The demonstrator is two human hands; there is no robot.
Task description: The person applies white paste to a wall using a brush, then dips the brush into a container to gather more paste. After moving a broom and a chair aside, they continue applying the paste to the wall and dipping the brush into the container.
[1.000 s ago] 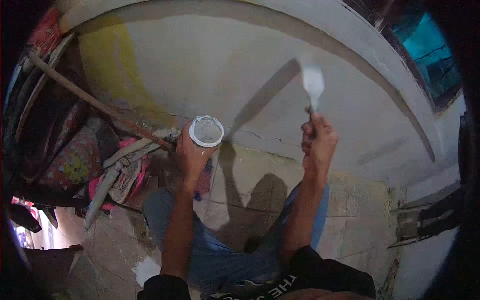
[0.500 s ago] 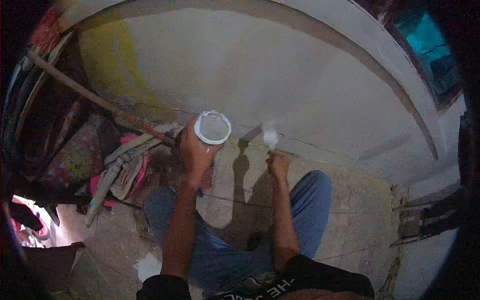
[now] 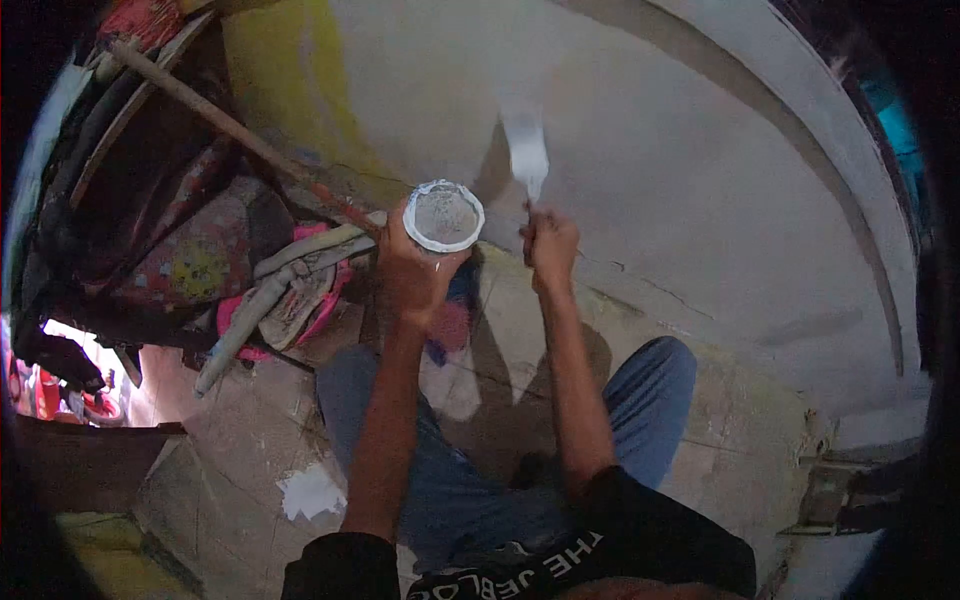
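Blue trousers [image 3: 640, 430] on, spreads the knees [image 3: 662, 362] towards four and eight o'clock. Clasps a round, white-rimmed tub [image 3: 443, 216] in the left hand [image 3: 410, 265] towards eleven. Closes the right hand [image 3: 551, 245] round a flat, white-headed tool [image 3: 529, 155] towards twelve, near the pale wall [image 3: 640, 160]; cannot tell whether touching.

long pole [image 3: 232, 128], slanting | pink item [image 3: 332, 290] below it | white patch [image 3: 311, 493] on floor [image 3: 225, 440]
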